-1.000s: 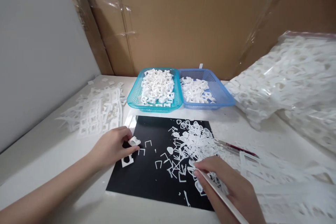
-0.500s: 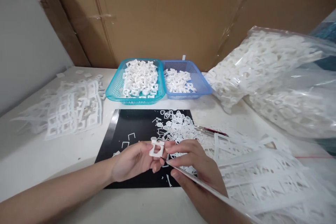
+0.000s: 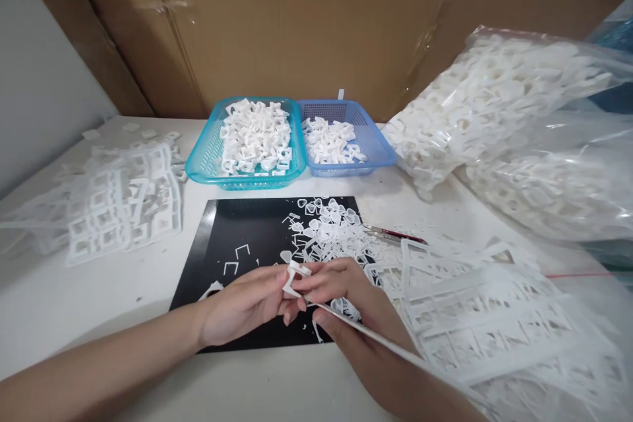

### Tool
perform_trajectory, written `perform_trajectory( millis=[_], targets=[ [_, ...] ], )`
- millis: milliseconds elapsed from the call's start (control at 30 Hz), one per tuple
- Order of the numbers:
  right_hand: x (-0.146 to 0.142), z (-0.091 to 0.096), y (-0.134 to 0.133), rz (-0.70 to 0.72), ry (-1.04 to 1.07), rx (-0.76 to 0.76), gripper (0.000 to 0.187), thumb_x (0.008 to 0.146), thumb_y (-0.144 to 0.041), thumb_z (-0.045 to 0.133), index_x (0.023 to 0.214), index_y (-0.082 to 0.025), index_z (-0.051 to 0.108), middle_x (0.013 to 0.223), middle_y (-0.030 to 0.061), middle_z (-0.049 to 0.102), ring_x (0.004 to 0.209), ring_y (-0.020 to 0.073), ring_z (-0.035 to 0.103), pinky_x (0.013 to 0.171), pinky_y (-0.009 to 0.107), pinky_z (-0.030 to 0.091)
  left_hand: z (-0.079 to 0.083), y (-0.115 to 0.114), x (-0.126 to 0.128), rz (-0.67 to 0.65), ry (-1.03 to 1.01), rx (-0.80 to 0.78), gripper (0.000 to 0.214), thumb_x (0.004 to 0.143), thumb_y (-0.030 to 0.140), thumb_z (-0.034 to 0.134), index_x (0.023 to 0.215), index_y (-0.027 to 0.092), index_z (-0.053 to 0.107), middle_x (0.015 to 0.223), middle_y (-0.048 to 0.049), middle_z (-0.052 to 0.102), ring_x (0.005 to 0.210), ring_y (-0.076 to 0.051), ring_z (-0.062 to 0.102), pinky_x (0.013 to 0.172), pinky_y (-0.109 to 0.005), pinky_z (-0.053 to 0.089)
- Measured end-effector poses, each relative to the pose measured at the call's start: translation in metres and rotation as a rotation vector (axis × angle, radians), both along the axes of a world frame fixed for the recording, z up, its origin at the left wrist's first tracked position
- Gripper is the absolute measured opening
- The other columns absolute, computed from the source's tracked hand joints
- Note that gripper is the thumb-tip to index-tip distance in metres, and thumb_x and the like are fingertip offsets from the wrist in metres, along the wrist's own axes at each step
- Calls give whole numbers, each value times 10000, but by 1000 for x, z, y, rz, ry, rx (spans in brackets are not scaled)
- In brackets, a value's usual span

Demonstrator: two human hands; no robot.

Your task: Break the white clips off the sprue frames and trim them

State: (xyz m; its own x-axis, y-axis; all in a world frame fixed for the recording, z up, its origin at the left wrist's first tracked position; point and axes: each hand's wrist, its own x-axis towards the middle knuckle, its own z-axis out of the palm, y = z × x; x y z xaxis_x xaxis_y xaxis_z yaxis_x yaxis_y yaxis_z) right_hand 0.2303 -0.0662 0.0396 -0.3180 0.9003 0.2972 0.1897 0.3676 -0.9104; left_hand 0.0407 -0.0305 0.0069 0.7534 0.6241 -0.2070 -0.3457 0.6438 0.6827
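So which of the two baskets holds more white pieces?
The teal basket, on the left: its heap of white pieces is clearly larger than the one in the blue basket beside it.

No lettering, brand, number or sign is showing legibly, neither on the cardboard [image 3: 306, 20] (filling the top of the frame) nor on the plastic bag [image 3: 499, 92] at upper right

Bare forearms [image 3: 123, 349]; bare, slim fingers [image 3: 336, 268]
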Motion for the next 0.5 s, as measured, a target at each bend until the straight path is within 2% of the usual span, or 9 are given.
perform_trajectory(
  millis=[300,500],
  targets=[
    [1,-2,-4,2,-36,-38,145,908,-161,549,957,-295,577,1057,-48,714,1106,149,554,950,352,467,-2,-1,1,9,11,13,316,912,439,568,879,154,700,781,-30,528,724,-139,450,689,-269,362],
    [-1,0,-3,13,18,-19,145,913,-147,532,953,-281,571,1106,-25,702,1155,151,558,971,361,469,-1,-1,0,5,19,15,331,915,449,560,891,152,705,756,-28,530,724,-138,450,701,-269,367]
  ],
)
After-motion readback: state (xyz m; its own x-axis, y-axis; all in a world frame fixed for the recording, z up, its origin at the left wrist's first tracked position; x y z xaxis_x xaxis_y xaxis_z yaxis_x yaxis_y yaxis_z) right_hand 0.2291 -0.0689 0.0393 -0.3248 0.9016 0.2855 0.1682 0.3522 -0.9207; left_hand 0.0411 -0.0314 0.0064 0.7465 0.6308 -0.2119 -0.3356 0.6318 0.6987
